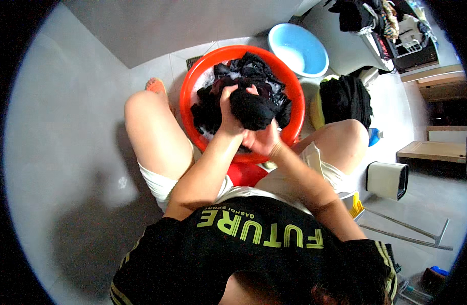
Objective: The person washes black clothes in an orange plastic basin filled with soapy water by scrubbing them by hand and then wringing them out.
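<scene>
A red plastic basin (299, 114) stands on the floor between my knees, with wet black clothes (252, 68) and some suds in it. Above the clothes I hold a bunched black cloth (252, 110). My left hand (231, 110) grips its left side, the thumb and fingers wrapped around it. At its lower right edge is my right hand (266, 137), palm turned up beneath the cloth, the fingers partly hidden by it.
Behind the red basin stands a light blue basin (313, 57). More black clothes (346, 99) hang over a yellowish container on the right. Farther right are a blue bottle (374, 136), a white bin (382, 180) and a yellow brush (356, 206) with a dustpan. A grey wall rises ahead.
</scene>
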